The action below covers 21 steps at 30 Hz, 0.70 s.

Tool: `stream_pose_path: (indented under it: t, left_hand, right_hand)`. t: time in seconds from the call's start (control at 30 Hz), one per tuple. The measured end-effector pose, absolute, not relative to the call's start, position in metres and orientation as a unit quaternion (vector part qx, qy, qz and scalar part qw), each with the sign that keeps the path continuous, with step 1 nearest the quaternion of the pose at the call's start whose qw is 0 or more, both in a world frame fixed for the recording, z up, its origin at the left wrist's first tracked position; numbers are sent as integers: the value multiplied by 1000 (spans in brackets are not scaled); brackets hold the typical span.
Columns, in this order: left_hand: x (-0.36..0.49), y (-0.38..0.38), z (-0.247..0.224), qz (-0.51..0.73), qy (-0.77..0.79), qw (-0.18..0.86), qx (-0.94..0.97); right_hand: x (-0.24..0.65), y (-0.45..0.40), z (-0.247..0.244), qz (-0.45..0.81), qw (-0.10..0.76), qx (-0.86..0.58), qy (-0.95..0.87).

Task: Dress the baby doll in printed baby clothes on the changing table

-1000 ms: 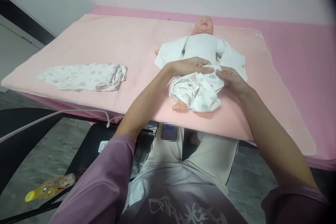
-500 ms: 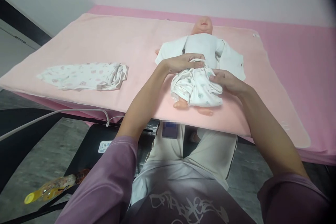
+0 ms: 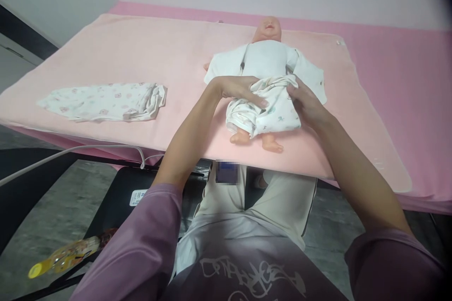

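Patterned pants [image 3: 278,115] sit bunched over the lower body of the doll [image 3: 266,59] on the pale pink mat [image 3: 151,51], feet [image 3: 240,137] showing below. Your left grip [image 3: 240,88] is clamped on the cloth, thumb on top; your right grip [image 3: 307,103] pinches the waist edge. You seem to be settling the waistband, which likely calls for an even pull from both sides.

From here I count two hands [image 3: 237,88] [image 3: 310,106], one doll [image 3: 267,29], one white top [image 3: 265,59], two printed cloths [image 3: 278,112] [image 3: 100,102] and one yellow-capped bottle [image 3: 65,257].
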<state>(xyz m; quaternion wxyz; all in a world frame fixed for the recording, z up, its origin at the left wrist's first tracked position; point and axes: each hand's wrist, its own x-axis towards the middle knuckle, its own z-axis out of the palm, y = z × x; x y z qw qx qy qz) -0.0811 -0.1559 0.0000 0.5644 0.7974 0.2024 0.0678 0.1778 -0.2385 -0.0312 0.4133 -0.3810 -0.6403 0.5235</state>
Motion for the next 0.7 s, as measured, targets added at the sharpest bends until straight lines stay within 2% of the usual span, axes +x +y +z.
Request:
stream_pose_path:
  t: [0.1, 0.2, 0.33, 0.57, 0.7]
  left_hand:
    - [-83, -155, -4, 140, 201, 563, 790]
    - [-83, -154, -9, 201, 194, 566, 776]
    - [-79, -154, -11, 182, 193, 565, 781]
    - [-81, -148, -10, 101, 182, 572, 793]
    - [-81, -148, -19, 163, 177, 576, 782]
  right_hand:
    - [181, -239, -27, 524, 393, -389, -647]
    - [192, -240, -24, 550, 328, -373, -672]
    - [203, -240, -27, 567, 256, -357, -697]
    - [179, -242, -31, 555, 389, -381, -629]
    - [179, -242, -29, 559, 365, -402, -627]
